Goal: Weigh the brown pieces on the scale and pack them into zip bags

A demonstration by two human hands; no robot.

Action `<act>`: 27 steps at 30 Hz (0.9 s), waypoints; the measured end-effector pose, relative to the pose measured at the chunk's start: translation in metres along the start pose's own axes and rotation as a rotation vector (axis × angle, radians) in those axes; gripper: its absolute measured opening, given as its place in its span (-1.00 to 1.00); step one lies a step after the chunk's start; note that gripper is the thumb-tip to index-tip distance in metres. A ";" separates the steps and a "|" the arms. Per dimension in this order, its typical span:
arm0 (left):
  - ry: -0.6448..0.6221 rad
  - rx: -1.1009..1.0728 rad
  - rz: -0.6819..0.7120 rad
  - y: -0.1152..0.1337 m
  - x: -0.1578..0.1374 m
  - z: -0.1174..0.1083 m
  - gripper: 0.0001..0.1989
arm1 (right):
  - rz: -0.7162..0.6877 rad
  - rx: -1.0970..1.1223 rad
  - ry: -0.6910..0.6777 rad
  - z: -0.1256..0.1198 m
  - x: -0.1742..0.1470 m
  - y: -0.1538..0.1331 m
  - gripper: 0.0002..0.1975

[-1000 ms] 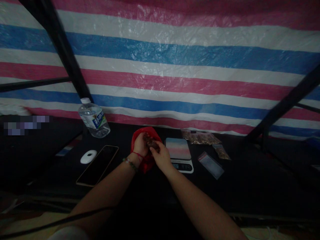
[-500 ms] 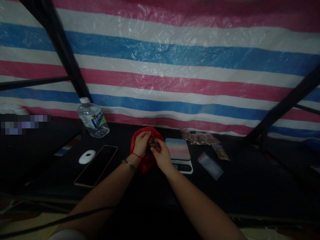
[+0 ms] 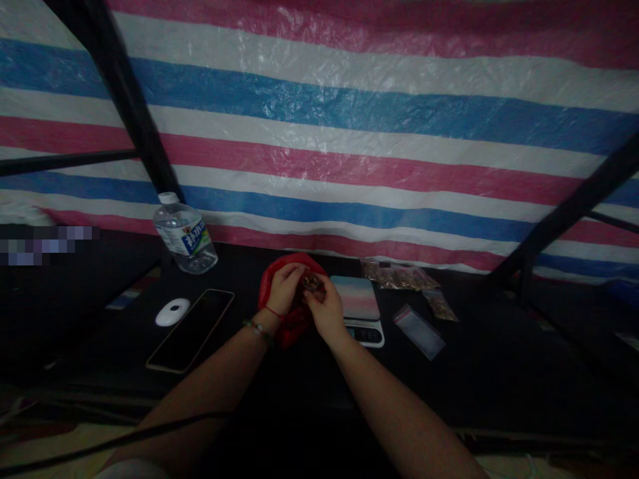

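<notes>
Over an open red plastic bag [image 3: 267, 283], both my hands are close together. My right hand [image 3: 327, 307] is closed, thumb and fingers gripping what looks like a small clear plastic bag [image 3: 311, 282] with brown dried bits in it. My left hand [image 3: 285, 287] is pinched at the upper left edge of this small bag; its fingertips are partly hidden and dim. Just right of my right hand lies a white kitchen scale [image 3: 357, 299] with nothing on its plate.
Several filled zip bags [image 3: 399, 275] lie behind the scale, with another filled zip bag [image 3: 440, 306] and an unfilled zip bag [image 3: 419, 331] to the right. At left are a phone [image 3: 191, 330], a white rounded case [image 3: 172, 312] and a clear bottle [image 3: 184, 236]. Striped sheeting [image 3: 349, 159] hangs behind.
My hands have shifted slightly right over the red bag, and the small bag's mouth with the brown bits shows more. The other things stay in place; the view moved a little.
</notes>
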State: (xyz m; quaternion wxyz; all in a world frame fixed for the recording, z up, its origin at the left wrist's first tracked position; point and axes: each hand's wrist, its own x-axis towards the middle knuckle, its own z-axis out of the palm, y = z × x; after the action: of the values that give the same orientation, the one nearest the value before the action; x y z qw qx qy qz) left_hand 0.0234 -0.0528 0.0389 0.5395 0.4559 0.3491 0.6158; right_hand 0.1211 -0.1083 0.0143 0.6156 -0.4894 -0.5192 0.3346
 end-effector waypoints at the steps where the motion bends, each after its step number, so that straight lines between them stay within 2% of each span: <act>1: -0.033 0.007 0.003 0.000 -0.002 0.001 -0.93 | -0.002 -0.018 -0.007 0.000 0.000 0.001 -0.60; 8: -0.160 0.033 0.012 -0.001 -0.004 0.001 -0.92 | -0.029 -0.090 0.006 -0.001 0.001 0.001 -0.61; 12: -0.286 0.239 0.086 0.015 0.007 -0.016 -0.95 | -0.009 -0.048 0.040 -0.007 0.003 0.003 -0.58; 15: -0.427 0.416 0.042 0.026 0.018 -0.032 -0.83 | 0.043 0.019 0.074 -0.008 0.003 0.007 -0.59; 18: -0.427 0.415 -0.026 0.031 0.023 -0.041 -0.84 | 0.070 0.037 0.065 -0.005 0.003 0.011 -0.60; 27: -0.409 0.496 0.007 0.021 0.025 -0.041 -0.78 | 0.061 0.106 0.062 0.000 0.003 0.015 -0.64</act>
State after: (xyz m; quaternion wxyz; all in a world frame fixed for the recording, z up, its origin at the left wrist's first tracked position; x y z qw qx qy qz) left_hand -0.0227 -0.0297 0.0485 0.4688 0.6890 0.3714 0.4093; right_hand 0.1229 -0.1014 0.0012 0.6460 -0.4820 -0.4662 0.3647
